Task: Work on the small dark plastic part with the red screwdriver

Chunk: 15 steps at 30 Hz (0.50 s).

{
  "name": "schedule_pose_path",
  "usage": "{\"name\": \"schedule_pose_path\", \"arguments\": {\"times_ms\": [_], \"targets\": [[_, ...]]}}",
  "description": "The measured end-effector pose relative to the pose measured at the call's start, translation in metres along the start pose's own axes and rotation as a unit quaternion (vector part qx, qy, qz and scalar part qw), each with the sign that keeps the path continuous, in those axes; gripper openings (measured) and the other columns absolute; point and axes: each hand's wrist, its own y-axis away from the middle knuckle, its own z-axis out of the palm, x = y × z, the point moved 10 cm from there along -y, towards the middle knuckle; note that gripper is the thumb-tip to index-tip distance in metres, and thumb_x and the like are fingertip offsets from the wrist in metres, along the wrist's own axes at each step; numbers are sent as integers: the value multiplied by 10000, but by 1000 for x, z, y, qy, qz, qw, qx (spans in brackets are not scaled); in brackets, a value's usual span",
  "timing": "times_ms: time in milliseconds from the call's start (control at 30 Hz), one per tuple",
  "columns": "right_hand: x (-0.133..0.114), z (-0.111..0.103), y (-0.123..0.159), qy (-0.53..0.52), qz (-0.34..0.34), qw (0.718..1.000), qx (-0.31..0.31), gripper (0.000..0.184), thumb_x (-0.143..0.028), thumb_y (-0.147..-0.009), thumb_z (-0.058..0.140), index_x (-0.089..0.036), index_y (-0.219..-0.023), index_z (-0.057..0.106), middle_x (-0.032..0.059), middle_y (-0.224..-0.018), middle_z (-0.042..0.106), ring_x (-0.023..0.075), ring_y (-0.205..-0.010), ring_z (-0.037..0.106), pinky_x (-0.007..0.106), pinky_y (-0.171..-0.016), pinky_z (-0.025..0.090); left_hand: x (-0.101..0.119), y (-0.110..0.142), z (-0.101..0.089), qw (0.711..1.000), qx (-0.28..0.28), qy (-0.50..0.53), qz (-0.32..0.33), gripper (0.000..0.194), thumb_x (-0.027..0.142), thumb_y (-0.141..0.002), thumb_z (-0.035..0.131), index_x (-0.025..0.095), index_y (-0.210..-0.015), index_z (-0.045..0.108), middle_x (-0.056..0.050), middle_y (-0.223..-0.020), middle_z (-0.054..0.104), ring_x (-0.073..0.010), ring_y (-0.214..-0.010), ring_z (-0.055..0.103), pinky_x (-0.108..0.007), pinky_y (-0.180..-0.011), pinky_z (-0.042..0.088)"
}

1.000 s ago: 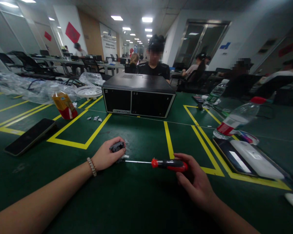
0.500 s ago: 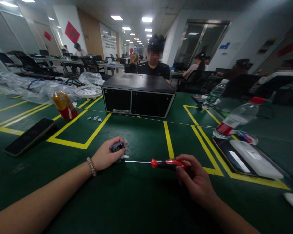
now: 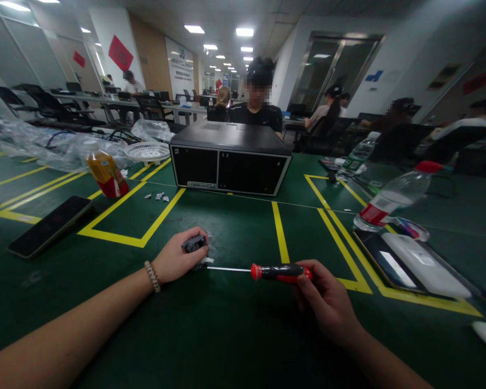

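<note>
Between the thumb and curled fingers of the left hand [image 3: 176,256], a small grey block [image 3: 194,244] is clamped low at the desk [image 3: 235,335], presumably so it will not turn under the tool. From just beside those fingertips, the shaft of a screwdriver [image 3: 281,273] runs almost level towards the right hand [image 3: 330,302], whose thumb and fingers are closed on the back end of the handle. That light grip probably suits twisting more than pushing, and the near-straight line between both sets of fingers would let the force go along the shaft. Whether the tip sits in a screw I cannot tell. Well beyond the left fingers stands a black computer case [image 3: 249,173], leaving working room before it.
</note>
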Motion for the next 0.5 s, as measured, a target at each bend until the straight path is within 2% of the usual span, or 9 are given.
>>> {"name": "schedule_pose_path", "arguments": {"times_ms": [67, 233, 500], "targets": [[1, 0, 0, 1, 7, 1000, -3, 295, -507, -1028, 557, -220, -1081, 597, -7, -708, 618, 147, -543, 600, 244, -451, 508, -1, 0, 0, 1000, -3, -2, -3, 128, 312, -900, 620, 198, -955, 627, -3, -842, 649, -174, -733, 603, -295, -680, 476], [1, -3, 1, 29, 6, 1000, 7, 316, -487, -1026, 566, -222, -1196, 589, -3, -744, 632, 145, -541, 609, 248, -457, 523, -1, -1, 0, 1000, -1, -5, -7, 141, 324, -894, 626, 197, -955, 632, -4, -840, 653, -176, -739, 610, -296, -681, 484], [-5, -2, 4, 33, -21, 999, 6, 361, -312, -982, 609, -251, -1326, 516, 36, -900, 651, 162, -594, 638, 282, -495, 563, 3, 1, 0, 1000, -3, -1, -7, 150, 326, -897, 614, 193, -967, 632, -21, -879, 668, -187, -766, 631, -306, -701, 501]]}}
